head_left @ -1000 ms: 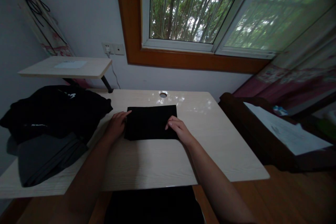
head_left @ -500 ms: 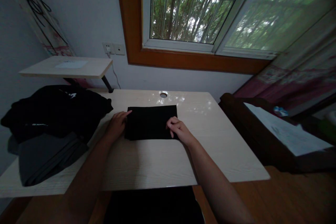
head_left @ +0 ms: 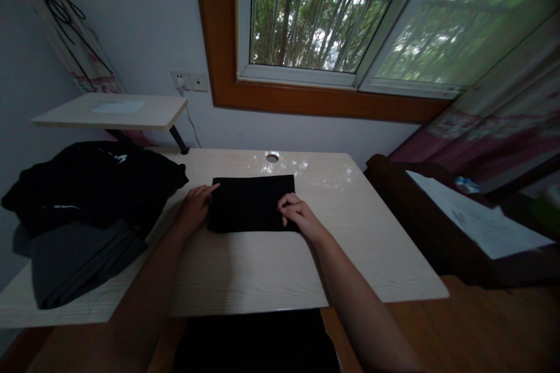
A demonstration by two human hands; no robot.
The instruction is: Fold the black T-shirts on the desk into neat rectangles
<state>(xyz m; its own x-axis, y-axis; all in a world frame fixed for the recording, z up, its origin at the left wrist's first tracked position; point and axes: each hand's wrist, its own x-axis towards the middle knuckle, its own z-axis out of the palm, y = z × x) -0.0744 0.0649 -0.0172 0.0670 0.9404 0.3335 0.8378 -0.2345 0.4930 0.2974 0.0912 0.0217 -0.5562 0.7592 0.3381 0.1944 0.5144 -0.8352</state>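
Observation:
A black folded cloth (head_left: 245, 204), neat and rectangular, lies flat on the pale wooden table (head_left: 271, 274). At its left edge rests my left hand (head_left: 196, 205), with the index finger stretched over the upper left corner and the other fingers beside the edge. My right hand (head_left: 301, 215) lies on the right edge, fingers loosely bent, the thumb apart from them. Neither hand lifts the cloth. Whether it is a garment cannot be made out.
A heap of black clothing (head_left: 96, 180) with a white print lies on the left, with a dark grey folded garment (head_left: 83, 262) in front. Behind stands a small raised shelf (head_left: 65, 111) bearing a paper. A cable hole (head_left: 272, 158) is near the table's back edge.
Hardly anything differs. The fingers of my right hand have shifted very slightly on the cloth; the cloth and my left hand stay put.

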